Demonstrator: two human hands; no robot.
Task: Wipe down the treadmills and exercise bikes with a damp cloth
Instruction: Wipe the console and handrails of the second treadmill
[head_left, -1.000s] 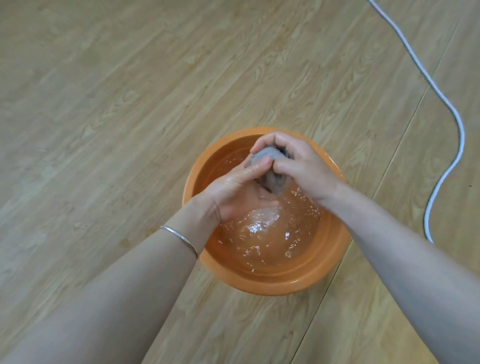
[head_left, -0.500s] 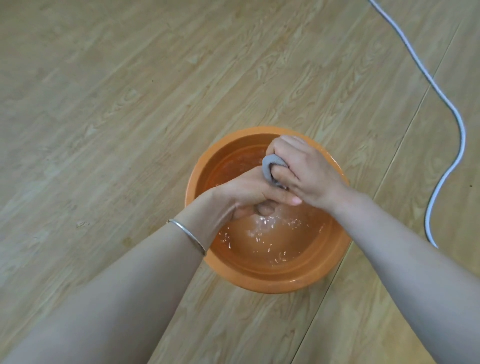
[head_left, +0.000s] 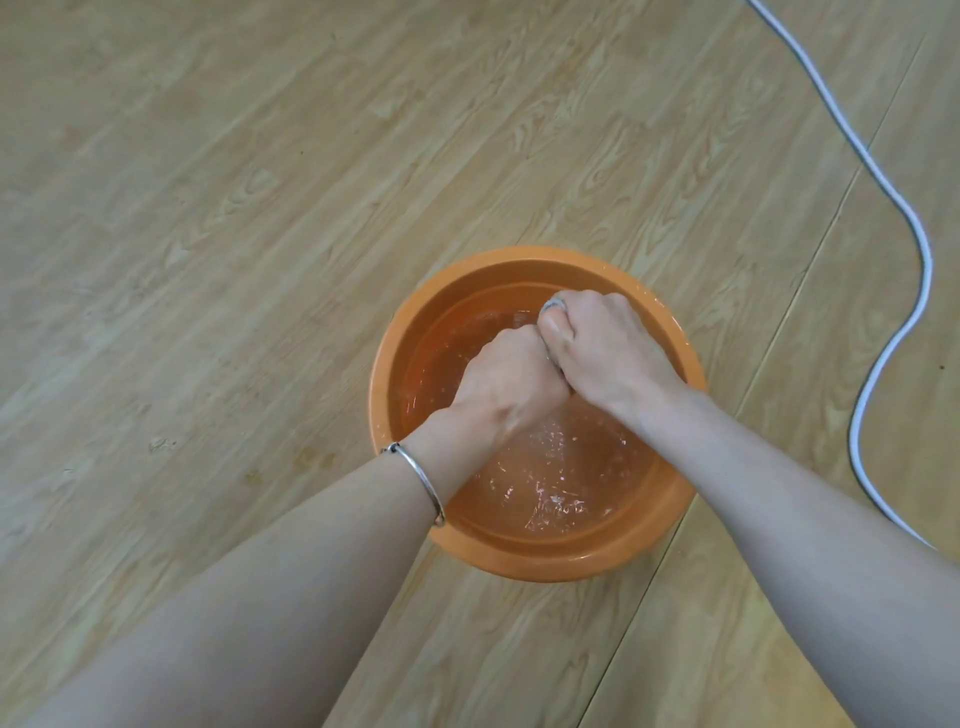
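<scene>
A wooden floor fills the left side. The left forearm reaches in from the lower left, a thin silver bracelet on its wrist. The left hand is clenched, knuckles up, over an orange basin of water. Its fist touches the right hand, which is also clenched. Both grasp a grey cloth, bunched between them above the water, with only a small bit showing. A white cable snakes along the floor at the right.
</scene>
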